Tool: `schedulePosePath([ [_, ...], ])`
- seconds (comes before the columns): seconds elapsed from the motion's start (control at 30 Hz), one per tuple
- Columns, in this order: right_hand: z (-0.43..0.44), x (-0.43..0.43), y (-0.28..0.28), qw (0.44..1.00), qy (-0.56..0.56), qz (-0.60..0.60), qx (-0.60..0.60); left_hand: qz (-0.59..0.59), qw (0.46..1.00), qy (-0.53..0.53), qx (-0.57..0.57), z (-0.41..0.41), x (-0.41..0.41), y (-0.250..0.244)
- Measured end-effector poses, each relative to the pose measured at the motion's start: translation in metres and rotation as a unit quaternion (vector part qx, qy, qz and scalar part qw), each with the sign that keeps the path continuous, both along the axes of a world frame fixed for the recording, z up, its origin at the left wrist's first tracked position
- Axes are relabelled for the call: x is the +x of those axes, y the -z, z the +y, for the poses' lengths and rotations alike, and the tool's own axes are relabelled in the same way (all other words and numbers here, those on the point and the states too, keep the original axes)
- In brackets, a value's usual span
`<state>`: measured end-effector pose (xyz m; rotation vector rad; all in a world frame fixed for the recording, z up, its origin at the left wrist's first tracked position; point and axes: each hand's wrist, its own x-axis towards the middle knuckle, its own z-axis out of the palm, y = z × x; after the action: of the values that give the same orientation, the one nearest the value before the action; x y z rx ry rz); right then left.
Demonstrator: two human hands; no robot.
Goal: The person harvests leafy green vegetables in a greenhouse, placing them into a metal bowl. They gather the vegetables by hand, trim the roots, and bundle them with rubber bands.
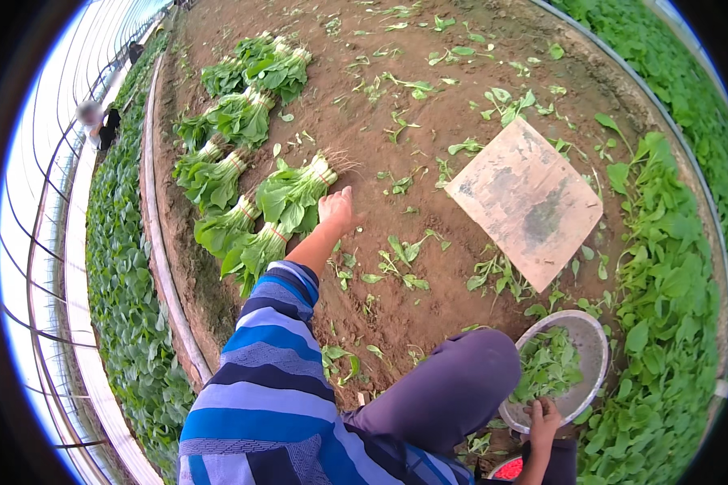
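Note:
My left hand [338, 209] reaches out from a striped sleeve, its thumb apart from the fingers and nothing visibly held. Right beside it lies a bundle of leafy greens [297, 189], bound with a red band, its roots pointing up and right. Several similar bundles [239, 118] rest on the soil to the left and beyond. At the lower right, my right hand [544, 417] grips the near rim of a grey basin [596, 357], its fingertips by the rim's inner side. Loose small greens [549, 365] fill part of the basin.
A stained square board [528, 203] lies on soil strewn with loose leaves. Growing greens [670, 315] line the right side; another planted strip [121, 254] runs along the left, behind a pale edging [161, 254]. Red material [508, 469] shows below the basin. A person [100, 124] is far left.

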<state>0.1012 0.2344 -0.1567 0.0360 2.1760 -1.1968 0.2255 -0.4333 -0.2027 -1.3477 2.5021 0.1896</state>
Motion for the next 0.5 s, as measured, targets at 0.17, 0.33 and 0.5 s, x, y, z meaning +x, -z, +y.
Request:
schedulePosePath([
  [0.17,-0.001,0.011,0.010,1.000,-0.001,0.004,-0.018,0.050,0.987,0.123,0.095,0.127,0.031,0.027],
  [0.33,-0.007,0.026,0.043,0.974,-0.121,0.150,0.123,0.036,0.958,0.122,0.257,0.218,0.049,0.011],
  [0.5,-0.016,0.059,0.066,0.898,-0.175,0.284,0.287,0.078,0.932,0.124,0.331,0.263,0.068,0.007],
])
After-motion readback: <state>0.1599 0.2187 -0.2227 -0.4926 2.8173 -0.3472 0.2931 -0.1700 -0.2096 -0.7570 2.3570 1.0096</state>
